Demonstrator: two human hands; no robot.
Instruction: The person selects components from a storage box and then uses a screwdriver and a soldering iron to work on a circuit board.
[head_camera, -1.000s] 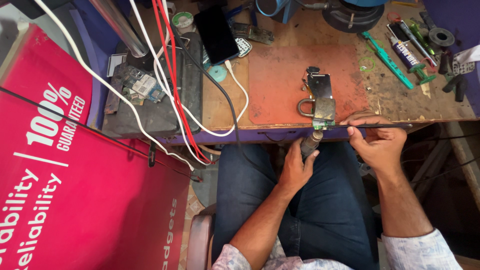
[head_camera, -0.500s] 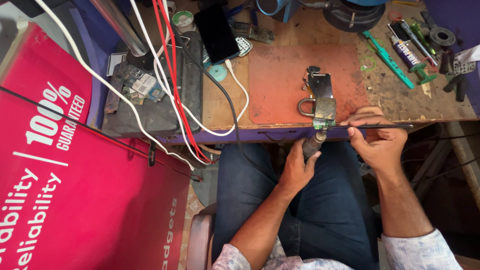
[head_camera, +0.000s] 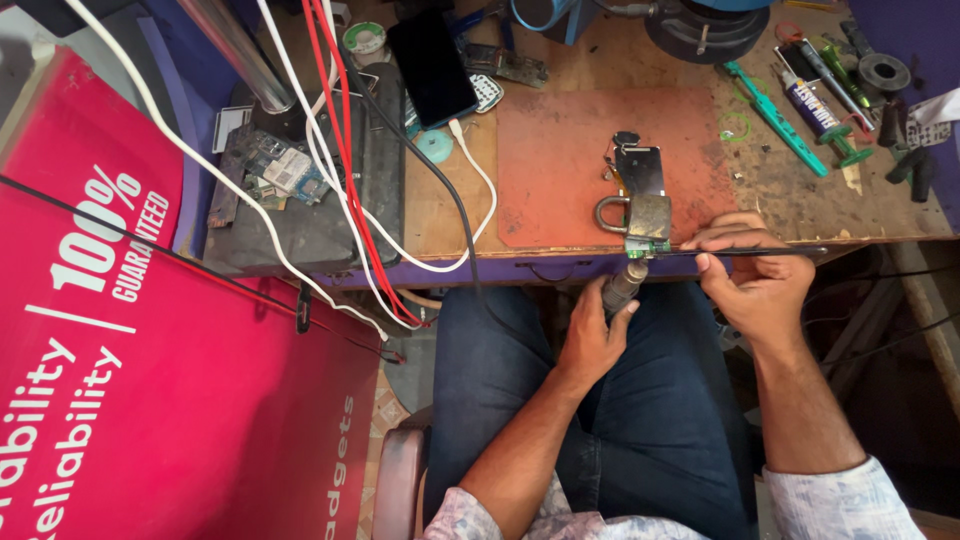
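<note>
Head view shows the left hand (head_camera: 592, 335) wrapped around a metal nozzle (head_camera: 622, 285) under a small circuit board (head_camera: 648, 222) clamped at the bench (head_camera: 450, 215) edge. The right hand (head_camera: 757, 280) pinches thin tweezers (head_camera: 745, 251) at the board; work looks mid-way, nothing lifted off yet.

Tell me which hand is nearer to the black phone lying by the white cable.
Left. The left hand is below the desk edge, gripping a metal nozzle, closer to the black phone at upper left. The right hand, holding thin tweezers, sits farther right.

Bright, even daylight — sharp, slight wide-angle distortion
</note>
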